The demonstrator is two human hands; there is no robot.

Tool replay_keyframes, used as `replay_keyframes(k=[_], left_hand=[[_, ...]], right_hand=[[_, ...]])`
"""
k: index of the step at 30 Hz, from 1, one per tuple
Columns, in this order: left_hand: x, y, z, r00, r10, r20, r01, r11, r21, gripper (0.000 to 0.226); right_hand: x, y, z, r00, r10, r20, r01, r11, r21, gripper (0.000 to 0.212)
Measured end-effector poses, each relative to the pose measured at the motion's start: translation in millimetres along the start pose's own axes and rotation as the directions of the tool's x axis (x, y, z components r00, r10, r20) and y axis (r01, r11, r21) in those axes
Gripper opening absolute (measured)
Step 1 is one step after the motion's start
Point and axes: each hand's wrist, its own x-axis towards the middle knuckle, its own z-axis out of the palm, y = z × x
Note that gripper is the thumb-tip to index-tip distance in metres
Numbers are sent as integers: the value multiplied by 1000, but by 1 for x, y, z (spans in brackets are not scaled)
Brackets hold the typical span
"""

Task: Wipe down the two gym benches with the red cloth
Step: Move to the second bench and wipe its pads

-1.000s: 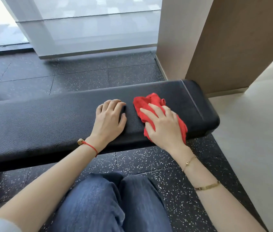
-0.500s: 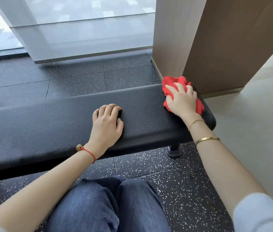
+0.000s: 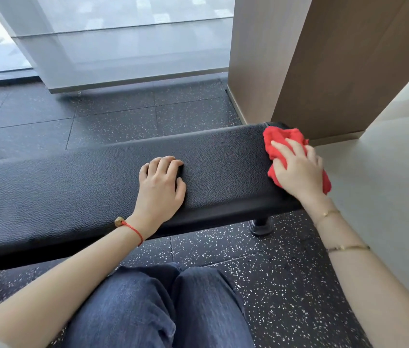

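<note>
**Gym bench, right end, under red cloth**

Head view (the only view):

- Bench (image 3: 85,187): one black padded gym bench with pebbled upholstery, running left to right across the middle of the scene. Its rounded right end lies under the cloth. One dark metal foot (image 3: 261,226) shows beneath the near edge, toward the right end. A second bench is not in view.
- Red cloth (image 3: 277,139): crumpled, lying on top of the bench at its far right end, partly draped over the end edge. Red fabric shows beyond the fingers on the far side and below the palm on the right.
- Right hand (image 3: 298,172): laid palm-down on the cloth, fingers loosely spread and pointing far-left, pressing the cloth flat against the pad. Two thin gold bracelets (image 3: 346,247) sit on the wrist and forearm.
- Left hand (image 3: 160,187): palm-down on the bare pad near the bench's middle, well apart from the cloth, fingers together and curled slightly at the tips, holding nothing. A red string bracelet (image 3: 133,228) circles the wrist.
- Knees (image 3: 163,307): blue denim, at the near edge, below the bench.
- Floor (image 3: 286,292): dark speckled rubber tiles, meeting pale flooring (image 3: 386,187) at right.
- Wood-toned column (image 3: 349,59): far right, behind the bench end.
- Frosted glass panel (image 3: 123,46): far left.
</note>
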Motion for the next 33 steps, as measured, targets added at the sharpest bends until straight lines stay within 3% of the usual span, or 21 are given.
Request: replay_keyframes(k=[3,7,11,15,20,25,30,33], left_hand=[[-1,0,-1,1000,-2,6,2,1000,-3,35],[-1,1,-2,1000,-4,-11,4,1000,-20,33],[-4,0,-6,999,-13,-30,12,999,-36,34],[-13,-7,-13,1000,-13,-18,14,1000,19,38],[-48,-35,-27,996,4,85,-13,994,110,50],[-71,-50,-47,994,-41,101,25,988,152,48],[-93,-74,-68,987,-151,58,138,973,187,46],[-103,-92,-78,975,-222,20,215,958,192,45]], right_hand=[[36,-22,7,998,-10,67,10,1000,-8,45],[37,-74,19,981,-168,93,169,986,-7,46],[-5,-118,25,914,-388,118,382,921,71,46],[-47,-111,19,836,-539,100,528,841,121,49],[-30,-94,18,900,-422,114,415,906,80,46],[5,-153,31,916,-353,191,338,935,105,46],[-33,-236,38,785,-582,214,562,813,150,49],[-69,-242,41,678,-717,163,695,697,176,50]])
